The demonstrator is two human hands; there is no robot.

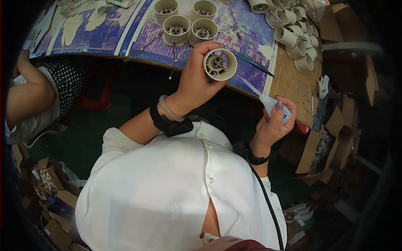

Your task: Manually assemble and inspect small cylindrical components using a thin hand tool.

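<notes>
Beige round fan housing (220,64), dark hub, spoked

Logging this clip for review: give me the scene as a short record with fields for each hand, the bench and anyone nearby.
left hand: holds a beige round fan housing, open face toward the camera
right hand: grips a small glue bottle, long nozzle aimed at the housing
bench: four similar housings in a cluster, more piled at the far right
nearby: another person's arm at the left edge
</notes>
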